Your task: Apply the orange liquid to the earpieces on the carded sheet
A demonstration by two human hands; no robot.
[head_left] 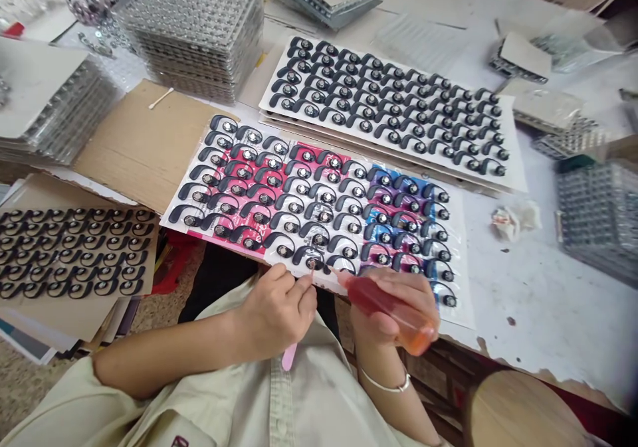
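Observation:
My left hand (286, 304) is closed around a slim pink tool (289, 357). Its rounded end sticks out below my fist, and its tip reaches a black hook-shaped piece (310, 258) at the sheet's near edge. In my right hand (416, 294) I grip a translucent red-orange squeeze bottle (386, 306), tilted so its nozzle points left, close to the same edge. Rows of black curved pieces, each with a round clear stone, cover the printed sheet (466, 287) in front of me. Whether the nozzle touches a piece, I cannot tell.
Behind lies a white board (516, 161) with more black pieces. Stacked clear trays (194, 35) of stones stand at the back left, with a cotton swab (161, 98) on cardboard (129, 141). Another filled card (74, 254) sits lower left. A crumpled tissue (516, 220) and stool (523, 410) are right.

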